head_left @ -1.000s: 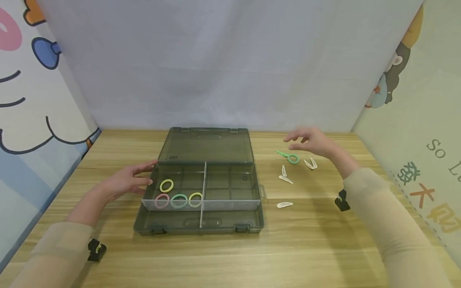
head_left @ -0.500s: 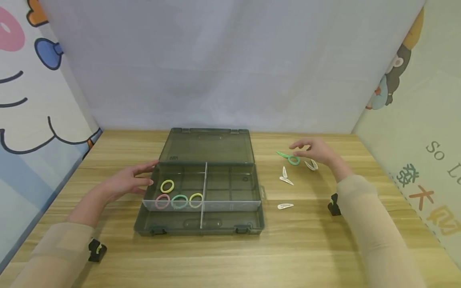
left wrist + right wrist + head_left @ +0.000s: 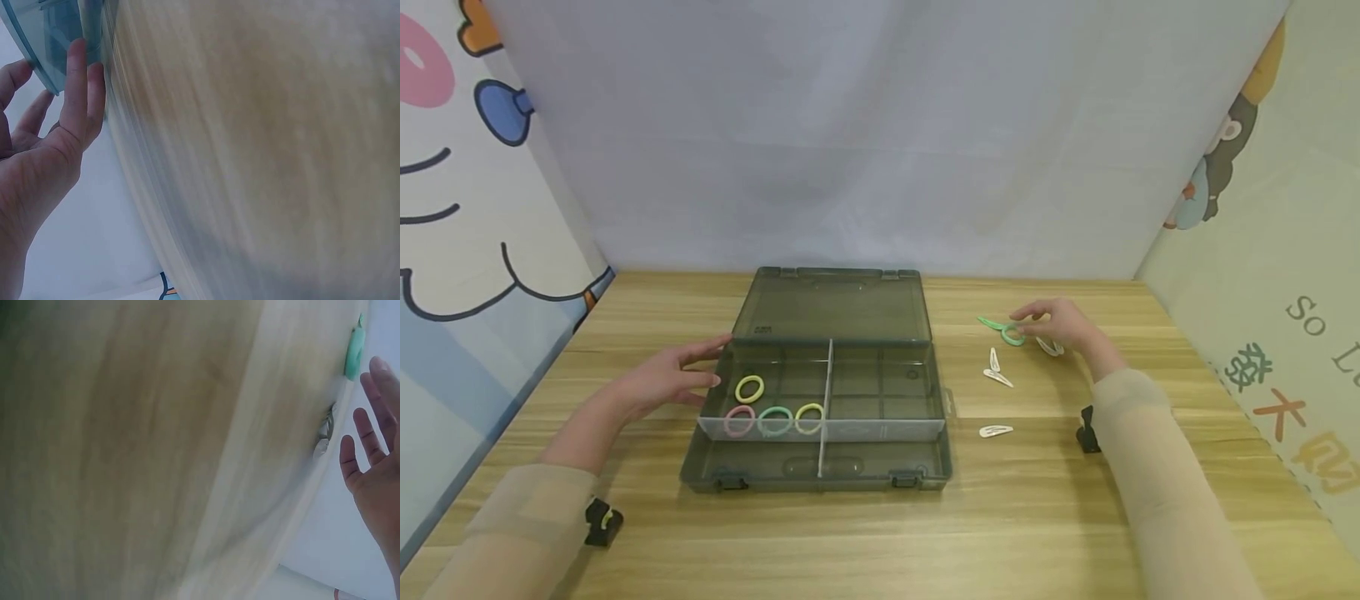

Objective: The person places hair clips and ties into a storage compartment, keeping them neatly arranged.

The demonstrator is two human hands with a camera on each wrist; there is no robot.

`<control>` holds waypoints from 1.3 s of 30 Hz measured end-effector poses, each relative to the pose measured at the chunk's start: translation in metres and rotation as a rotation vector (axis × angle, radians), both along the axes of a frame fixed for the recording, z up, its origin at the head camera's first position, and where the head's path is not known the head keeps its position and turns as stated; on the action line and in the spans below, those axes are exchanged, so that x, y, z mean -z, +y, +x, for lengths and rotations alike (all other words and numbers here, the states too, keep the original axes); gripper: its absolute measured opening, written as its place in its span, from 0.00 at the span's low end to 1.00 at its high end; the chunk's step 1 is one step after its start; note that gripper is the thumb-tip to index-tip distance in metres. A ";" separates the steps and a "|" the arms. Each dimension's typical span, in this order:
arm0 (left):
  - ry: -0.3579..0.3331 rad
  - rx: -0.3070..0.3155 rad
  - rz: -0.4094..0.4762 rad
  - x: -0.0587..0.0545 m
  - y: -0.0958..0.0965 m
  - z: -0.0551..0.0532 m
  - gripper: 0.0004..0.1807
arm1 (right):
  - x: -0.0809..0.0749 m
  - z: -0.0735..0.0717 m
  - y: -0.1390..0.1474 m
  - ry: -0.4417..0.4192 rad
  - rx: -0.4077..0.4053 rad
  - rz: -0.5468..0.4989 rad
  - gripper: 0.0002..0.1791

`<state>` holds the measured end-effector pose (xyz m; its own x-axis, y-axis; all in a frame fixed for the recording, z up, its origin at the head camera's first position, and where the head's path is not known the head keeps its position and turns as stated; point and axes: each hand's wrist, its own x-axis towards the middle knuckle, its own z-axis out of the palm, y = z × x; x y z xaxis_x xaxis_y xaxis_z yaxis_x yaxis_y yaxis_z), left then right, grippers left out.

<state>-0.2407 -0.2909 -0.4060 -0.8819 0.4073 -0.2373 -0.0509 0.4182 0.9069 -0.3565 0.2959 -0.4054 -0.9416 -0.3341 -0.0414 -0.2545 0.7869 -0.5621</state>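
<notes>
My left hand (image 3: 658,379) rests its fingertips against the left side of a dark translucent storage box (image 3: 887,479), whose lid lies folded back. In the left wrist view the fingers (image 3: 76,94) are spread and nearly straight at the box's corner. My right hand (image 3: 1063,325) hovers low with loosely bent fingers by a green hair tie (image 3: 1012,342), which lies beside a green hair clip (image 3: 990,322). A small gap shows between those fingers and the green hair tie (image 3: 354,353) in the right wrist view. White snap hair clips (image 3: 1050,347) lie partly under the right hand.
Inside the box's left compartment lie two yellow hair ties (image 3: 749,389), a pink one (image 3: 740,421) and a green one (image 3: 775,422). More white snap clips (image 3: 997,378) are on the wooden table, one (image 3: 996,431) closer to me. A white curtain (image 3: 865,142) hangs behind.
My right hand has come down and slightly toward me, from above the green hair clip to beside the green hair tie. The left hand stays at the box.
</notes>
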 end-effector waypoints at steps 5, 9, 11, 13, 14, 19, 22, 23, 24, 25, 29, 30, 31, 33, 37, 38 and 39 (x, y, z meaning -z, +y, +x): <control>0.002 0.000 -0.009 -0.001 0.001 0.001 0.40 | 0.007 -0.002 0.000 -0.030 0.016 -0.015 0.19; -0.004 -0.001 -0.010 -0.002 0.001 0.002 0.40 | 0.010 -0.003 -0.002 -0.034 0.018 -0.015 0.18; -0.007 -0.002 -0.008 -0.003 0.001 0.002 0.40 | 0.010 -0.003 -0.002 -0.030 0.017 -0.008 0.18; -0.009 -0.002 -0.008 -0.003 0.001 0.002 0.40 | 0.010 -0.004 -0.003 -0.028 0.020 -0.001 0.18; -0.010 -0.002 -0.008 -0.004 0.001 0.002 0.40 | 0.010 -0.004 -0.003 -0.027 0.020 0.001 0.18; -0.013 0.000 -0.012 -0.004 0.001 0.001 0.40 | 0.012 -0.004 -0.002 -0.027 0.008 -0.010 0.13; -0.017 0.002 -0.012 -0.003 0.001 0.001 0.40 | 0.012 -0.004 -0.002 -0.028 0.004 -0.019 0.11; -0.017 0.001 -0.011 -0.003 0.001 0.001 0.40 | 0.013 -0.004 -0.003 -0.024 -0.002 -0.019 0.10; -0.018 0.000 -0.011 -0.003 0.001 0.000 0.40 | 0.013 -0.005 -0.003 -0.022 -0.001 -0.020 0.10; -0.018 -0.001 -0.010 -0.003 0.001 0.000 0.40 | 0.013 -0.005 -0.003 -0.018 -0.005 -0.018 0.10; -0.016 -0.004 -0.007 -0.003 0.002 0.000 0.40 | 0.014 -0.006 -0.003 -0.012 -0.005 -0.019 0.09; -0.015 -0.003 -0.007 -0.003 0.002 0.001 0.40 | 0.014 -0.006 -0.004 -0.016 -0.001 -0.020 0.09; -0.014 -0.003 -0.007 -0.002 0.001 0.001 0.40 | 0.013 -0.006 -0.004 -0.017 -0.002 -0.017 0.09; -0.014 -0.003 -0.009 -0.002 0.001 0.001 0.40 | 0.014 -0.006 -0.005 -0.022 0.006 -0.012 0.09; -0.013 -0.003 -0.010 -0.002 0.001 0.001 0.40 | 0.013 -0.006 -0.007 -0.023 0.007 0.001 0.09; -0.014 -0.002 -0.009 -0.003 0.001 0.001 0.40 | 0.013 -0.006 -0.007 -0.020 0.003 0.004 0.09; -0.012 -0.001 -0.012 -0.003 0.001 0.001 0.40 | 0.012 -0.006 -0.008 -0.017 0.004 0.005 0.09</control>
